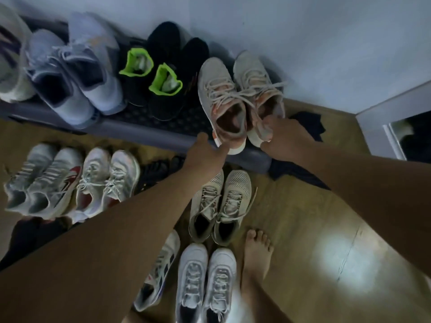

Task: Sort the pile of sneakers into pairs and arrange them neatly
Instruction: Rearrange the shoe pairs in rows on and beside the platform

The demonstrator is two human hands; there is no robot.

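**Both hands at the beige pair, 1 o'clock on the tray**

Beige pair stands at the right end of the grey shoe tray (144, 132), toes toward the wall, heels at the front lip.
- Right hand (286, 136): thumb and fingers pinch the heel of the right beige sneaker (254, 73).
- Left hand (205, 155): thumb spread away and clear of the shoe. Fingers curl against the heel sole of the left beige sneaker (219, 89). Cannot tell whether it actually grips.

Also on the tray:
- 11 o'clock: black sneakers with neon-green collars (163, 40).
- 10 o'clock: pale blue pair (77, 73).

On the wood floor:
- 9 o'clock: two light pairs side by side.
- 6 o'clock: tan mesh pair (238, 180), with a white pair (193, 257) below it.
- 5 o'clock: bare foot (256, 252), just beside the white pair.
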